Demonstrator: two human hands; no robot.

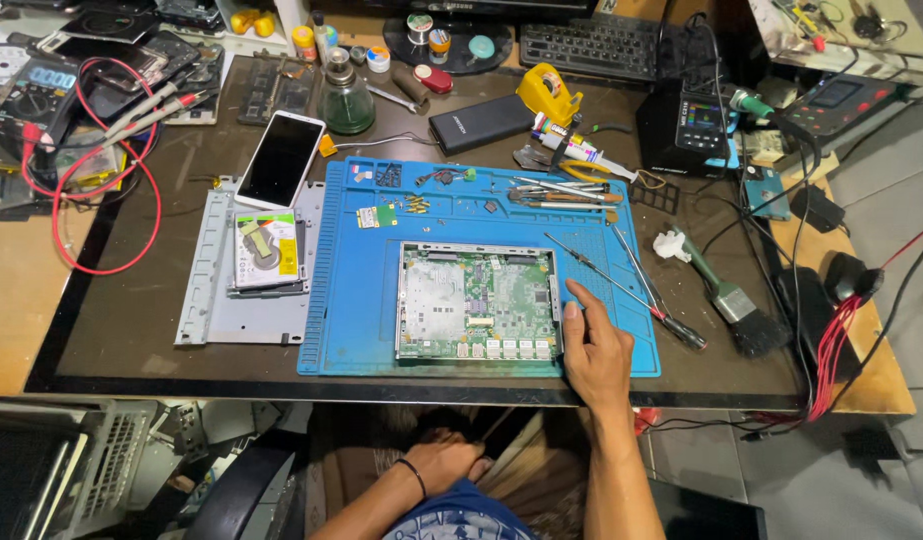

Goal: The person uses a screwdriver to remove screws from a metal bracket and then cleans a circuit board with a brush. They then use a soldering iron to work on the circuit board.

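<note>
Circuit board [477, 302] on blue mat [351, 300], right hand [593, 345] touching board's right edge, screwdrivers [631, 285] right of board, phone [280, 158] upper left, left hand [446, 462] below desk edge

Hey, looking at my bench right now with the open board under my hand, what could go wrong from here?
1. Your bare right hand rests against the exposed circuit board; static or skin oil might harm it.
2. The small brass screws lie loose on the blue mat and could roll away or get lost.
3. The screwdrivers lie just beside your right hand; a nudge could push a tip onto the board.
Your left hand is down below the desk edge.
</note>
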